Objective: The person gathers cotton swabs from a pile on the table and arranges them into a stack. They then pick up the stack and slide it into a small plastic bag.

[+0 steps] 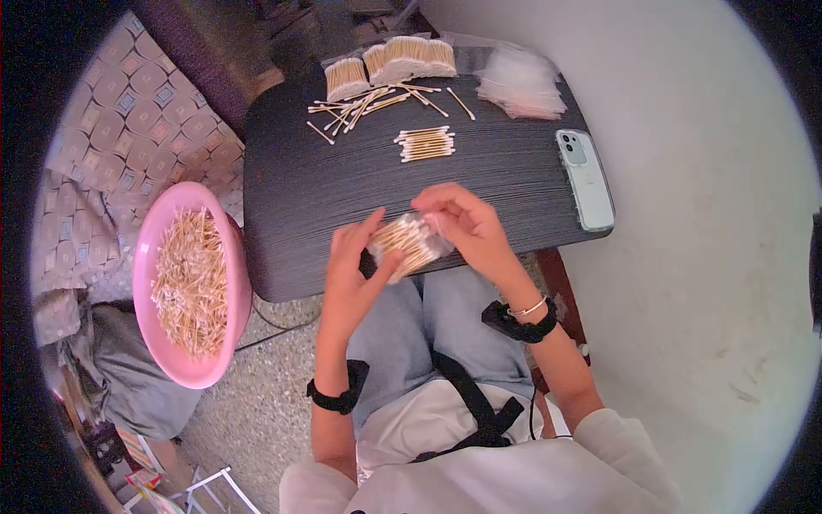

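Note:
Over the near edge of the dark table I hold a clear plastic bag of cotton swabs [404,243]. My left hand [349,265] grips its left side, thumb across the front and fingers behind. At the bag's right end, my right hand [462,224] pinches the clear plastic with bent fingers. Just beyond my hands lies a small neat stack of cotton swabs [426,144]. Loose swabs [364,108] are scattered farther back. Behind them stand several packed bundles of swabs [402,62] in clear bags.
A pink basin [144,283] full of loose swabs stands left of the black table [300,188]. Flat clear bags [521,81] are piled at the back right. A pale phone [591,188] lies at the right edge, near the white wall [702,214].

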`<action>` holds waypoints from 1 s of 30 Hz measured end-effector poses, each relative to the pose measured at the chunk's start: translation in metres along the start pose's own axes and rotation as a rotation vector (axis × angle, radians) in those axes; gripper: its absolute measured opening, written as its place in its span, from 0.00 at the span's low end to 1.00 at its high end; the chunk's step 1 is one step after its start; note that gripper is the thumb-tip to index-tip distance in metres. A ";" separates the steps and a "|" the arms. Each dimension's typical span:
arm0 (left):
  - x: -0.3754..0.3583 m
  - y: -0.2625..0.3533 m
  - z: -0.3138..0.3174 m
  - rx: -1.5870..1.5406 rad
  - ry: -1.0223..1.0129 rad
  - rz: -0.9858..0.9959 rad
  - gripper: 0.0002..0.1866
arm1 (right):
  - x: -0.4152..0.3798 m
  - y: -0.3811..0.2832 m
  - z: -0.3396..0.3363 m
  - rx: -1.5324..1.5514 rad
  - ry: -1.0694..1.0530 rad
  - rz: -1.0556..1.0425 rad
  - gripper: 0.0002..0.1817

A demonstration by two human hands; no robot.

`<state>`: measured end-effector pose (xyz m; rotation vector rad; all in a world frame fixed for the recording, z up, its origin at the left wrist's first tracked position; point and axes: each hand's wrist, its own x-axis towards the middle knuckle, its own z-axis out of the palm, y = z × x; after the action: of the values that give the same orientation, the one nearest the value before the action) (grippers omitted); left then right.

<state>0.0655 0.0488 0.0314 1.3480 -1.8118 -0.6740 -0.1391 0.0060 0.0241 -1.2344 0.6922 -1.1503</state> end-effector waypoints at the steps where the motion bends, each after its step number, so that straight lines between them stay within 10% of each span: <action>1: 0.003 0.004 -0.001 -0.045 -0.026 -0.013 0.22 | 0.000 -0.006 0.004 0.057 0.039 0.018 0.15; 10: 0.017 -0.003 0.032 -0.693 -0.173 -0.205 0.22 | 0.004 -0.024 0.010 -0.679 0.081 -0.265 0.19; 30: 0.018 -0.002 0.043 -0.860 -0.029 -0.235 0.21 | 0.009 -0.013 0.021 -0.539 0.269 -0.155 0.10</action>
<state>0.0289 0.0296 0.0101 0.9443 -1.1389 -1.3988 -0.1207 0.0057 0.0430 -1.6188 1.1791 -1.3199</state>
